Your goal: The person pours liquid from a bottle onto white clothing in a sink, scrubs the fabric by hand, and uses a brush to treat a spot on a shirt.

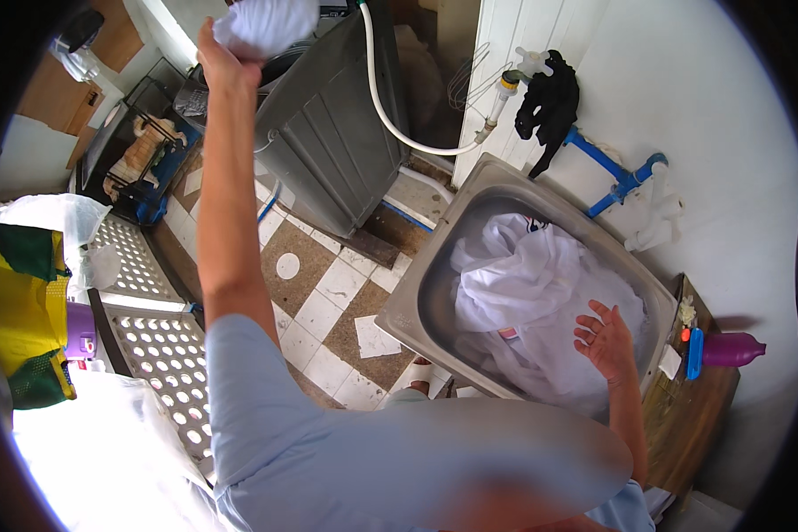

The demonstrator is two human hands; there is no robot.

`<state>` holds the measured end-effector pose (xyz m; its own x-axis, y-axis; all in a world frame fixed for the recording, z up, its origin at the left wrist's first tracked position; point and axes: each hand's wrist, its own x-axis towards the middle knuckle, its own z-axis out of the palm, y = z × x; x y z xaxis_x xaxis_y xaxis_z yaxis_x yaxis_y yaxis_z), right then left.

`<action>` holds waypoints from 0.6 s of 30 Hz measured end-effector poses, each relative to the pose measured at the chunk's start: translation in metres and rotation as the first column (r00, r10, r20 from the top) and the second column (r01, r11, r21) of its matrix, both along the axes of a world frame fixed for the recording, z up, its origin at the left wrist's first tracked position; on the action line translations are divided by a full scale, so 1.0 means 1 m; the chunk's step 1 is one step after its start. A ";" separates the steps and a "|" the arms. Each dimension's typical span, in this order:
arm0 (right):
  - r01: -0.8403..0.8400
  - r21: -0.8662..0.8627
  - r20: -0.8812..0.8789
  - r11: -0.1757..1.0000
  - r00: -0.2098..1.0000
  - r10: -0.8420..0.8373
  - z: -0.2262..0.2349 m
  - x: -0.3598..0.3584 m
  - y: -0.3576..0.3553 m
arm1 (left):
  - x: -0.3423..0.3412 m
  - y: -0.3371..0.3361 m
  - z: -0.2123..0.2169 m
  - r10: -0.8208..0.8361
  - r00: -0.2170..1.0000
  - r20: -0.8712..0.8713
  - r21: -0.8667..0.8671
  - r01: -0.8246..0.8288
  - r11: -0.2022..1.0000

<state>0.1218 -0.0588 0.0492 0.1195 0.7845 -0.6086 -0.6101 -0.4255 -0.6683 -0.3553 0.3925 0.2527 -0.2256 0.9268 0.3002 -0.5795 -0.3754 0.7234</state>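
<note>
My left hand [224,66] is stretched far forward at the top of the view, closed on a bunched white cloth [270,25]. Below that cloth stands a grey washing machine [328,133]; the cloth hides part of its top. On the right, a metal sink [405,306] holds wet white laundry [528,275] lying in water. Over the sink's near right side hovers my right hand [606,344], palm partly up and fingers apart, with nothing in it.
A white hose [379,102] runs from the tap [510,82] toward the machine. Black cloth [550,102] hangs by blue pipes [625,182]. A purple bottle [729,349] and blue brush [695,353] sit right of the sink. Perforated panels [164,355] and a cage [146,151] stand left.
</note>
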 end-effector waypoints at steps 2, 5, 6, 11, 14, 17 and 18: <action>0.046 -0.016 0.017 0.999 0.999 -0.045 -0.005 -0.002 -0.005 | -0.017 0.040 -0.004 0.174 0.979 -0.103 -0.193 -0.191 0.962; 0.065 -0.005 0.043 0.998 0.997 -0.065 -0.015 0.003 -0.018 | -0.019 0.058 -0.037 0.295 0.948 -0.121 -0.324 -0.319 0.891; 0.071 -0.006 0.047 0.997 0.996 -0.071 -0.023 0.010 -0.019 | -0.019 0.055 -0.052 0.222 0.963 -0.156 -0.247 -0.255 0.935; -0.040 -0.083 0.426 0.996 0.902 0.072 -0.034 0.019 -0.018 | 0.053 -0.071 -0.122 0.003 0.944 -0.330 0.010 0.000 1.000; -0.249 -0.093 0.819 0.964 0.531 0.216 -0.052 0.030 -0.021 | 0.122 -0.160 -0.161 -0.148 0.791 -0.594 0.014 0.194 0.981; -0.306 -0.069 0.978 0.949 0.166 0.125 -0.067 0.014 -0.007 | 0.177 -0.226 -0.202 -0.336 0.643 -0.688 -0.056 0.415 0.908; -0.304 -0.048 0.992 0.951 0.097 0.081 -0.074 0.010 -0.003 | 0.192 -0.238 -0.222 -0.338 0.564 -0.754 -0.046 0.467 0.883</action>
<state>0.1320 -0.0613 -0.0248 0.3497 0.9368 0.0094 0.7037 -0.2560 -0.6627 -0.1632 0.1545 0.0304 0.5103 0.7966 0.3242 -0.0092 -0.3718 0.9283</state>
